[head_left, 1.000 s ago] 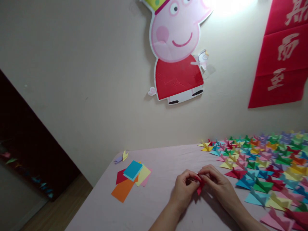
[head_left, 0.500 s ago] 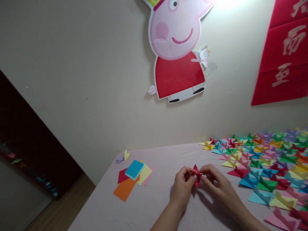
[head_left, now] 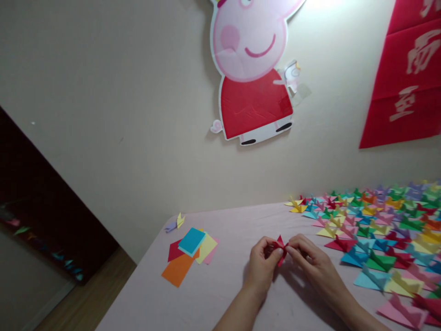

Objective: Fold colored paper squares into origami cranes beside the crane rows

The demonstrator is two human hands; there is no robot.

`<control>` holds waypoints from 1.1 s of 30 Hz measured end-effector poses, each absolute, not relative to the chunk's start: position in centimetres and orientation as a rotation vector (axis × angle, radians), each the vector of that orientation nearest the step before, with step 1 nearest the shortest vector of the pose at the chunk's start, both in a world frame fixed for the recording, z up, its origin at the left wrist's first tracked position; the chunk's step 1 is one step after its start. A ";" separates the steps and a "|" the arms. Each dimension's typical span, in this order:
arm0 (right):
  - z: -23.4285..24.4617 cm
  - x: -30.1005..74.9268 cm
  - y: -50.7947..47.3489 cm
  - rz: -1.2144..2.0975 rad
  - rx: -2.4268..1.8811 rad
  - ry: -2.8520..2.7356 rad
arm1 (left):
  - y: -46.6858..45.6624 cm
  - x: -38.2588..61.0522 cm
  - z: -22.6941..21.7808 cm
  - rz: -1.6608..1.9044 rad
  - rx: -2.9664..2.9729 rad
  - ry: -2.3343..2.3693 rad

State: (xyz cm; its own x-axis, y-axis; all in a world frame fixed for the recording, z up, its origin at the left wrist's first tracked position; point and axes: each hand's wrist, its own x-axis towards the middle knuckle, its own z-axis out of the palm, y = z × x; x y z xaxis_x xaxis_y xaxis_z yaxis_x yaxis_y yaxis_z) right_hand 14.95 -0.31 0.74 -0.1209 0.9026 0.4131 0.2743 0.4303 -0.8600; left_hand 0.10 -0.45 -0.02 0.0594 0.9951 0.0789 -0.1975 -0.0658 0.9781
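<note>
Red paper (head_left: pixel 280 243), tip upward in view

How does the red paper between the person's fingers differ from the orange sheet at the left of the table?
The red paper is folded into a pointed shape; the orange sheet is flat. The left hand and right hand hold the red paper, while the orange sheet lies on the table. Both are bright, single-coloured where visible.

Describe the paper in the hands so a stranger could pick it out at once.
On the pale pink table, look between the flat sheets and the many folded papers. There, the left hand and right hand hold a small, pointed red paper, the only one held.
</note>
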 end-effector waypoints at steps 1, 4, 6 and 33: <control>0.6 14.9 -0.3 0.756 -1.042 -1.642 | -0.4 0.1 0.0 1.301 1.152 0.986; 0.2 14.9 -0.1 0.759 -1.052 -1.636 | -0.3 -0.1 -0.1 1.323 1.174 1.008; 0.0 14.9 0.0 0.759 -1.064 -1.629 | -0.3 -0.1 -0.1 1.341 1.178 1.001; -0.1 14.9 -0.2 0.733 -1.120 -1.627 | -0.3 0.1 -0.4 1.319 1.152 0.983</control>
